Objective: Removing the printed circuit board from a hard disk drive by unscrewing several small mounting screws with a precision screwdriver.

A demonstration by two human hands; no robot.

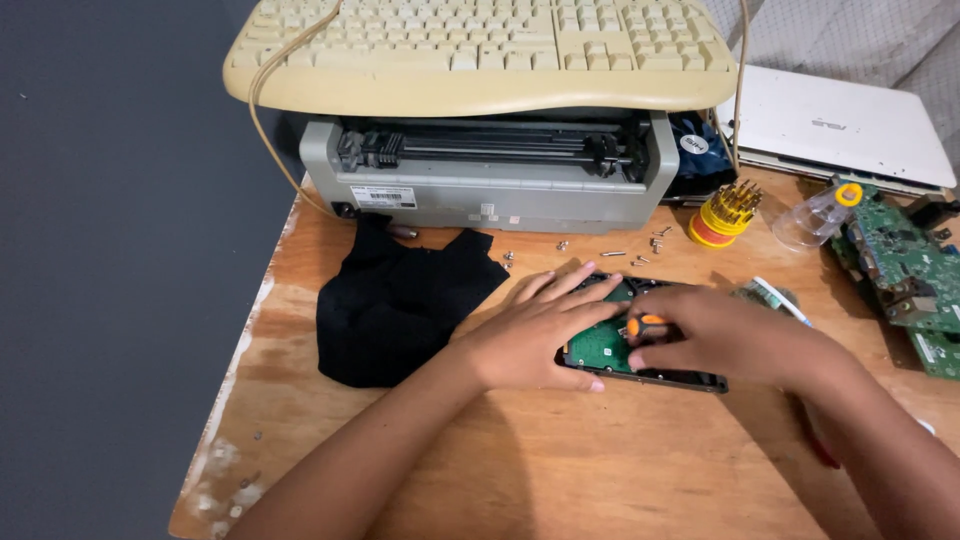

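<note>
A black hard drive (690, 380) lies on the wooden table (560, 470) with its green circuit board (598, 348) facing up. My left hand (540, 330) rests flat on the drive's left end, fingers spread over it. My right hand (720, 335) is closed around a small screwdriver with an orange grip (648, 324), its tip down on the board; the tip itself is hidden by my fingers.
A black cloth (395, 305) lies left of the drive. Behind it stand a grey printer (480, 190) with a beige keyboard (480, 50) on top, several loose screws (610, 253), a yellow bit holder (727, 212), a white laptop (840, 125) and green circuit boards (900, 265).
</note>
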